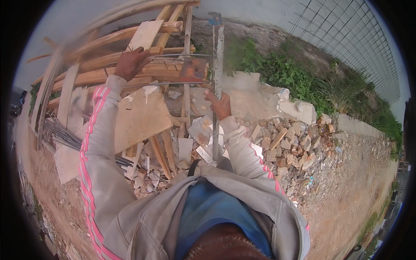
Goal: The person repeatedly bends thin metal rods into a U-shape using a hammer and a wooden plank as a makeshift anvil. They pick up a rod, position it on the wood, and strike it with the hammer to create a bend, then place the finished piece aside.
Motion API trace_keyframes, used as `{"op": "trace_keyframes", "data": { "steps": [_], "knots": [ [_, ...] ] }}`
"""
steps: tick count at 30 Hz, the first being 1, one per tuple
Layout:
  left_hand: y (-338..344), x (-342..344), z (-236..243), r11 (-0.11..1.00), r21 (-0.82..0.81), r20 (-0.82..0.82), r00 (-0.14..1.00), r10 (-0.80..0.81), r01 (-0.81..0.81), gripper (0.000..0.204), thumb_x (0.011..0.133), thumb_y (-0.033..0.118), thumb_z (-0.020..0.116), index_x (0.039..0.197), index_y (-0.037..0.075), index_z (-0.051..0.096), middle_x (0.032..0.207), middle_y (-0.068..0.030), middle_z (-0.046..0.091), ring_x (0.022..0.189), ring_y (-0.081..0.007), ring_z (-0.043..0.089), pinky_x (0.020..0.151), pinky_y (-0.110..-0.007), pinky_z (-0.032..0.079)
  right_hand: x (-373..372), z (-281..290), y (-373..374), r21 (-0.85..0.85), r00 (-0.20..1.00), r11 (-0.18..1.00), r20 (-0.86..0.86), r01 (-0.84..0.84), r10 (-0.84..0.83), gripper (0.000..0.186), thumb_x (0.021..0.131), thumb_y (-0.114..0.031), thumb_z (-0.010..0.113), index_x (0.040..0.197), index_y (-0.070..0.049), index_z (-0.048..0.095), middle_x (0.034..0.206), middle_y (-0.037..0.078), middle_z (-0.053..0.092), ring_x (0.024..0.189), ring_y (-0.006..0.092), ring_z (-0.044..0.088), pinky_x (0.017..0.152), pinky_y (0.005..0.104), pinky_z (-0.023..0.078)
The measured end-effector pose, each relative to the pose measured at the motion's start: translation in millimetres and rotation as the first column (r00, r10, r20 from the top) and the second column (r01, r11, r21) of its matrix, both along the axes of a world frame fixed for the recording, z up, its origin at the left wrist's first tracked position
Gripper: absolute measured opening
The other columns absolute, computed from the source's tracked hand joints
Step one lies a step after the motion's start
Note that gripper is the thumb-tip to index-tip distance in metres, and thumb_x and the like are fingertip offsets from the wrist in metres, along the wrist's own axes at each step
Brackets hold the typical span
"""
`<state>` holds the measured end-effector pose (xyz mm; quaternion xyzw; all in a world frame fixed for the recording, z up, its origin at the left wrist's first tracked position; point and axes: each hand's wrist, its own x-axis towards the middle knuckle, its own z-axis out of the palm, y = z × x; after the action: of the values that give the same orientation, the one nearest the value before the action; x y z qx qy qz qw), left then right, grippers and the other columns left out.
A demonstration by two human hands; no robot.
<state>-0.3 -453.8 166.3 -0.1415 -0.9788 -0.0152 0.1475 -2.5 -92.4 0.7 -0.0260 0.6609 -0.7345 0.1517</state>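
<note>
A long, upright metal bar point(218, 63), stained whitish, stands in front of me with a blue fitting point(214, 18) at its top. My right hand point(220, 105) is closed around it below the middle. To the left, the fingers of my left hand point(132, 64) are closed at the end of a thin metal rod point(180, 55), which reaches across to the bar. Lower down, a second thin rod point(182, 82) runs nearly parallel to it. Between the two rods a rusty reddish plate point(194, 70) shows beside the bar. Whether the rods join is hidden.
Timber beams point(104, 65) are stacked at the left, with a pale board point(141, 115) leaning below them. A bundle of steel rods point(65, 132) lies nearby. Broken rubble point(294, 145) covers ground to the right. Green plants point(299, 73) and wire mesh point(346, 34) stand along the wall.
</note>
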Motion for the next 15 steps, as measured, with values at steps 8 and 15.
{"op": "trace_keyframes", "data": {
  "steps": [8, 15],
  "knots": [
    [20.6, 82.2, -0.3, 0.916, 0.197, 0.135, 0.935, 0.328, -0.350, 0.034, 0.102, 0.035, 0.057, 0.093, 0.002, 0.062, 0.077, -0.0219, 0.062, 0.076, -0.0421, 0.062, 0.066, -0.051, 0.047, -54.4, 24.3, 21.0, 0.223, 0.905, 0.944, -0.402, 0.244, -0.139, 0.043, 0.086, -0.036, 0.080, 0.096, 0.004, 0.070, 0.078, 0.013, 0.068, 0.074, 0.0222, 0.064, 0.072, 0.0405, 0.052],
    [46.5, 124.5, -59.8, 0.683, 0.509, 0.205, 0.844, 0.495, -0.524, 0.049, 0.104, 0.043, 0.053, 0.092, -0.003, 0.064, 0.074, -0.0251, 0.058, 0.068, -0.0359, 0.058, 0.068, -0.046, 0.046, -99.1, 36.0, 7.5, 0.148, 0.950, 0.985, -0.286, -0.087, 0.127, 0.041, 0.084, -0.035, 0.081, 0.096, 0.002, 0.071, 0.076, 0.010, 0.069, 0.064, 0.0135, 0.062, 0.060, 0.0330, 0.050]
  ]
}}
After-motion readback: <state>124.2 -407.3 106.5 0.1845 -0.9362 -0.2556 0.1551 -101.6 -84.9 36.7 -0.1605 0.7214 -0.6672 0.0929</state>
